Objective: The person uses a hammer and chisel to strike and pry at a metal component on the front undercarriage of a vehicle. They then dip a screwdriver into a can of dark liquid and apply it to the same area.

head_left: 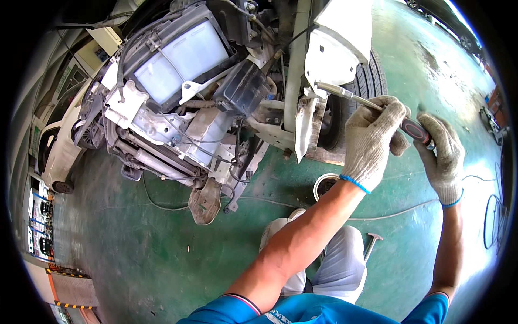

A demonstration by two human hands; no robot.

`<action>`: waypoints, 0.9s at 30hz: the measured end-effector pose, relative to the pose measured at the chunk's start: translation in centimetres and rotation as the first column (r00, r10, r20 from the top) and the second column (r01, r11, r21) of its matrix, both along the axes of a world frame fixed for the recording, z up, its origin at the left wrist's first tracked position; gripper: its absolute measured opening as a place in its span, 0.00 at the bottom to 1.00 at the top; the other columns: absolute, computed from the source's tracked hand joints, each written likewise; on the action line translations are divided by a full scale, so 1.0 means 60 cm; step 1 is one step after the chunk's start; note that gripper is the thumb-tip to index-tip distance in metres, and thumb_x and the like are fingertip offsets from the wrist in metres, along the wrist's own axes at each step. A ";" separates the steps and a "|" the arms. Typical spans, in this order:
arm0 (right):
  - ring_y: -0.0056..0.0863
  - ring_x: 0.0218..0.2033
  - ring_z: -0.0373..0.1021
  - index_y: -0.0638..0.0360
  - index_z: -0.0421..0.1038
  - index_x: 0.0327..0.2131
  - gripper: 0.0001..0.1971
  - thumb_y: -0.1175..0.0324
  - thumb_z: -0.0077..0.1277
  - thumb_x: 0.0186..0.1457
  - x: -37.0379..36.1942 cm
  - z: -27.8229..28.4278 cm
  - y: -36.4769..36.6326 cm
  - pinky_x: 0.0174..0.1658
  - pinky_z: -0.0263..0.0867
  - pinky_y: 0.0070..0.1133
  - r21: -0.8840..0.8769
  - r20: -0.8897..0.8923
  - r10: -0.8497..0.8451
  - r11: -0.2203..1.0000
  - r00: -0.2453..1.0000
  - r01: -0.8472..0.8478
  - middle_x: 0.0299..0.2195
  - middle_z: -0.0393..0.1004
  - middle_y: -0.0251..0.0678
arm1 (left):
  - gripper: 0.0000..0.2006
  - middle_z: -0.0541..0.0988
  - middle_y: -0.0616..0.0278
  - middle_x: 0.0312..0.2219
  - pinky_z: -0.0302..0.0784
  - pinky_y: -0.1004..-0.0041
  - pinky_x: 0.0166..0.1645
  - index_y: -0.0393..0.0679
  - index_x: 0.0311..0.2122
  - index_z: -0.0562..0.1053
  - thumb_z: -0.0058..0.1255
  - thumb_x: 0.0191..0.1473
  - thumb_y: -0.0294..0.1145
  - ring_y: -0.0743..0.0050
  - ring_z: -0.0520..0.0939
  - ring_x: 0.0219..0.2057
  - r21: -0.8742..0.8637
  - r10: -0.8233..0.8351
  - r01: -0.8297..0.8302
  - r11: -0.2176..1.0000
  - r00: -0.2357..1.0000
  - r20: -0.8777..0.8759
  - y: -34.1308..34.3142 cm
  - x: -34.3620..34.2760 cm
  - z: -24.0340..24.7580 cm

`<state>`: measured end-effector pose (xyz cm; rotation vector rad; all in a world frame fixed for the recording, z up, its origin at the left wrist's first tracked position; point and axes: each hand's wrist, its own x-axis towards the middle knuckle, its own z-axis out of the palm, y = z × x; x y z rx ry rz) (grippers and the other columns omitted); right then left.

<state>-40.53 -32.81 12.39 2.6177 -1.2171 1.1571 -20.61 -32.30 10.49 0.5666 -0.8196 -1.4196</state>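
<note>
My left hand [373, 137], in a knitted off-white glove with a blue cuff, is closed around the shaft of a socket driver [349, 95]. The tool has a metal socket-like tip and a black-and-red handle. Its tip reaches up-left to the lower edge of a white body panel [334, 59], beside a bent, torn metal strip [308, 125]; whether it sits on a fastener is too small to tell. My right hand [443, 156], gloved the same way, curls around the handle's rear end, its thumb below and fingers above.
The stripped car front shows a battery-like white block [183, 60], a black box [242, 86] and loose wires. A tyre [372, 75] stands behind the panel. A round container [325, 186], a hammer [372, 245] and a hose [394, 214] are on the green floor [145, 254].
</note>
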 end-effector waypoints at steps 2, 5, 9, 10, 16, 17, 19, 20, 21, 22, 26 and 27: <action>0.32 0.43 0.77 0.65 0.70 0.53 0.21 0.66 0.59 0.60 0.002 -0.002 -0.005 0.49 0.72 0.29 -0.084 -0.026 -0.024 0.996 0.999 0.021 0.43 0.79 0.35 | 0.09 0.84 0.60 0.33 0.73 0.83 0.20 0.43 0.44 0.77 0.58 0.63 0.35 0.81 0.80 0.19 -0.005 0.032 -0.032 0.999 0.999 -0.015 0.001 -0.005 0.000; 0.25 0.33 0.77 0.68 0.71 0.50 0.25 0.52 0.56 0.63 -0.005 -0.003 0.001 0.40 0.72 0.23 0.626 0.637 0.000 0.585 0.771 -0.517 0.31 0.80 0.39 | 0.10 0.84 0.54 0.40 0.84 0.76 0.28 0.43 0.48 0.75 0.57 0.63 0.30 0.72 0.86 0.27 -0.146 -0.119 0.081 0.986 0.954 -0.276 -0.013 -0.004 -0.020; 0.28 0.33 0.78 0.66 0.71 0.50 0.21 0.60 0.58 0.61 0.012 0.000 0.013 0.41 0.73 0.25 0.462 0.458 0.006 0.853 0.889 -0.244 0.31 0.79 0.42 | 0.12 0.84 0.54 0.39 0.80 0.79 0.25 0.41 0.50 0.74 0.57 0.63 0.29 0.77 0.83 0.25 -0.103 -0.072 0.050 0.993 0.972 -0.223 -0.010 -0.007 -0.016; 0.30 0.36 0.78 0.64 0.71 0.51 0.20 0.63 0.59 0.60 0.017 -0.002 0.013 0.43 0.73 0.27 0.159 0.241 0.000 0.986 0.970 -0.039 0.34 0.79 0.43 | 0.13 0.84 0.56 0.38 0.78 0.81 0.23 0.41 0.51 0.74 0.58 0.62 0.30 0.80 0.82 0.22 -0.081 -0.028 0.012 0.997 0.980 -0.198 -0.008 -0.011 -0.013; 0.23 0.35 0.76 0.69 0.71 0.50 0.21 0.59 0.58 0.64 -0.008 0.019 0.008 0.37 0.73 0.22 0.716 0.614 -0.108 0.492 0.782 -0.495 0.40 0.79 0.41 | 0.15 0.84 0.55 0.42 0.80 0.78 0.26 0.43 0.53 0.72 0.58 0.63 0.30 0.76 0.83 0.24 -0.113 -0.098 0.079 0.990 0.979 -0.180 -0.011 -0.006 -0.014; 0.23 0.34 0.76 0.69 0.71 0.49 0.21 0.59 0.58 0.63 -0.013 0.010 0.007 0.37 0.74 0.23 0.688 0.703 -0.142 0.385 0.697 -0.615 0.40 0.79 0.42 | 0.15 0.83 0.55 0.43 0.80 0.77 0.27 0.43 0.53 0.72 0.58 0.63 0.30 0.76 0.83 0.25 -0.115 -0.111 0.091 0.989 0.977 -0.182 -0.010 -0.004 -0.016; 0.23 0.33 0.77 0.69 0.71 0.49 0.21 0.59 0.59 0.63 -0.004 0.006 0.015 0.37 0.74 0.25 0.652 0.719 -0.113 0.452 0.686 -0.609 0.39 0.79 0.44 | 0.14 0.84 0.56 0.41 0.77 0.79 0.23 0.43 0.51 0.73 0.58 0.63 0.31 0.78 0.82 0.23 -0.118 -0.071 0.051 0.992 0.982 -0.173 -0.012 -0.011 -0.016; 0.23 0.34 0.77 0.69 0.71 0.49 0.21 0.60 0.59 0.63 0.010 0.009 0.020 0.38 0.75 0.25 0.626 0.642 -0.056 0.614 0.765 -0.480 0.38 0.80 0.44 | 0.13 0.84 0.58 0.39 0.75 0.80 0.21 0.44 0.50 0.74 0.58 0.63 0.32 0.79 0.81 0.21 -0.081 -0.037 0.026 0.996 0.989 -0.140 -0.009 -0.013 -0.018; 0.23 0.34 0.77 0.69 0.72 0.48 0.20 0.60 0.59 0.62 0.019 0.013 0.023 0.38 0.75 0.26 0.549 0.550 -0.016 0.761 0.835 -0.346 0.38 0.80 0.45 | 0.12 0.84 0.59 0.37 0.72 0.81 0.19 0.44 0.49 0.74 0.58 0.62 0.33 0.81 0.80 0.20 -0.053 -0.005 -0.001 0.999 0.995 -0.103 -0.006 -0.013 -0.017; 0.24 0.33 0.77 0.69 0.72 0.49 0.21 0.59 0.59 0.63 0.019 0.012 0.023 0.38 0.74 0.26 0.564 0.574 -0.017 0.733 0.819 -0.381 0.37 0.80 0.44 | 0.12 0.84 0.60 0.36 0.70 0.82 0.17 0.45 0.48 0.75 0.59 0.62 0.34 0.82 0.79 0.19 -0.026 0.028 -0.030 0.999 0.997 -0.066 -0.003 -0.013 -0.016; 0.24 0.32 0.77 0.68 0.72 0.49 0.22 0.56 0.57 0.63 -0.002 0.009 0.005 0.37 0.73 0.23 0.591 0.651 0.013 0.619 0.759 -0.517 0.34 0.80 0.43 | 0.14 0.83 0.64 0.36 0.70 0.85 0.16 0.45 0.50 0.74 0.59 0.62 0.36 0.83 0.80 0.21 0.006 -0.016 0.016 1.000 1.000 -0.017 0.002 -0.014 -0.003; 0.25 0.31 0.77 0.68 0.72 0.50 0.23 0.55 0.57 0.64 -0.004 0.005 0.003 0.36 0.73 0.23 0.599 0.668 0.018 0.580 0.744 -0.552 0.33 0.80 0.42 | 0.16 0.83 0.60 0.43 0.73 0.85 0.18 0.43 0.54 0.71 0.57 0.63 0.34 0.82 0.82 0.23 -0.072 -0.038 0.033 0.997 0.997 -0.063 0.000 -0.013 -0.008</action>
